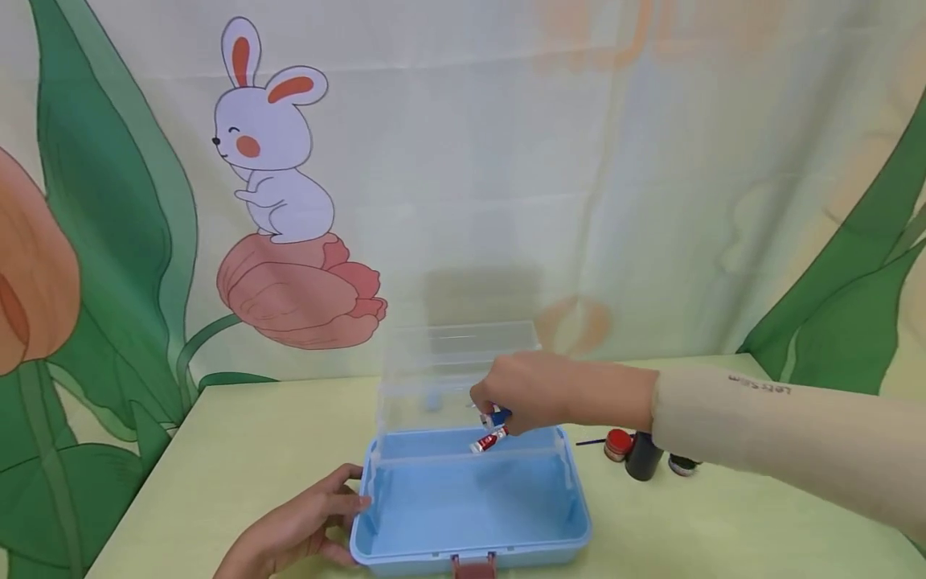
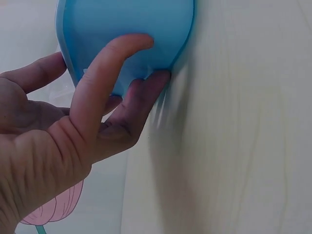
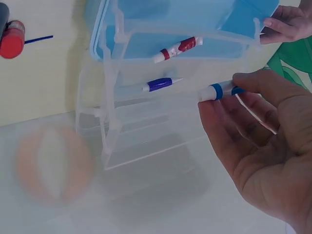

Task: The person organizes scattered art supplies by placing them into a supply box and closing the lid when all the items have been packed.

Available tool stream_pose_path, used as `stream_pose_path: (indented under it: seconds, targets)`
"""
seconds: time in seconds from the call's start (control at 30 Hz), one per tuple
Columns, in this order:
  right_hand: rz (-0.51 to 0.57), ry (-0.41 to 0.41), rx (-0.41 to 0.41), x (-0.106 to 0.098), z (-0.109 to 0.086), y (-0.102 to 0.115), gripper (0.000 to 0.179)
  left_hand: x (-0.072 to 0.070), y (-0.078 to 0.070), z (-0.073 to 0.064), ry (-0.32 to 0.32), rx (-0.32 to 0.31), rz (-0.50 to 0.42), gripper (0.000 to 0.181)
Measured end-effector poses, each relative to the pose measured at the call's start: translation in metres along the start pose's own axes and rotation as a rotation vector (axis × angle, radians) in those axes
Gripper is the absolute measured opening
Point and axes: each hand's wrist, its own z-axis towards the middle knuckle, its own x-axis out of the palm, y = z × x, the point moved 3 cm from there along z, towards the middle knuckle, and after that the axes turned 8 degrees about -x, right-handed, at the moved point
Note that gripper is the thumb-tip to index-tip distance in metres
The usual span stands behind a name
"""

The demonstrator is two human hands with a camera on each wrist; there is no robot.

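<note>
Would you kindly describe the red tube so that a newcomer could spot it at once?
Start at the open blue box; clear plastic trays stand at its far side. Near the box's back edge lies the red tube, small and white-capped. Its red label sets it apart from the purple tube beside it and the blue-banded tube in the right hand.

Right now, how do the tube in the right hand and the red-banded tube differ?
The held tube has blue bands; the red-banded tube has red ones.
The held tube is pinched in the right hand, while the red-banded tube lies on the clear tray, untouched.
Fingers partly cover the held tube; the red-banded tube shows unblocked in the right wrist view.
Both have a white end.
</note>
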Motion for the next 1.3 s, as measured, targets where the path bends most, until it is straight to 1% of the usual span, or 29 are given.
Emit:
stream_pose_path:
  seconds: [0.07,0.2,0.27,0.37,0.5,0.57,0.67,0.87,0.93,1.1,1.17,1.3]
  targets:
    - [0.019,0.023,-0.003,-0.005,0.007,-0.002,0.017,0.000,0.000,0.001,0.012,0.003,-0.008,0.056]
    - [0.005,0.061,-0.020,-0.018,0.019,-0.006,0.014,0.001,0.000,0.001,0.041,0.009,-0.013,0.056]
    - [-0.015,0.067,-0.041,-0.024,0.025,-0.006,0.011,0.001,-0.001,0.002,0.036,0.002,-0.005,0.057]
    - [-0.070,0.075,-0.068,-0.028,0.035,-0.002,0.011,0.002,-0.002,0.003,0.008,-0.010,0.006,0.060]
    - [-0.105,0.107,-0.057,-0.024,0.045,0.002,0.015,0.003,-0.001,0.003,0.001,-0.011,0.009,0.062]
    - [-0.089,0.117,-0.038,-0.020,0.048,0.002,0.018,0.005,-0.001,0.002,0.002,-0.006,0.006,0.063]
    - [-0.056,0.111,-0.022,-0.015,0.053,0.003,0.020,0.005,0.000,0.002,-0.003,-0.004,0.004,0.062]
    - [-0.042,0.098,-0.050,-0.010,0.063,0.003,0.020,0.006,-0.002,0.002,-0.008,0.005,0.028,0.063]
    - [-0.038,0.098,-0.055,-0.011,0.066,0.004,0.021,0.005,-0.003,0.002,0.002,0.010,0.026,0.064]
    - [-0.033,0.104,-0.060,-0.010,0.073,0.005,0.021,0.003,-0.005,0.000,0.032,0.002,0.008,0.065]
    - [-0.040,0.105,-0.063,-0.009,0.074,0.005,0.020,0.003,-0.005,0.000,0.033,-0.010,0.006,0.066]
    - [-0.044,0.100,-0.059,-0.007,0.075,0.004,0.020,0.003,-0.005,0.000,0.028,-0.014,0.004,0.066]
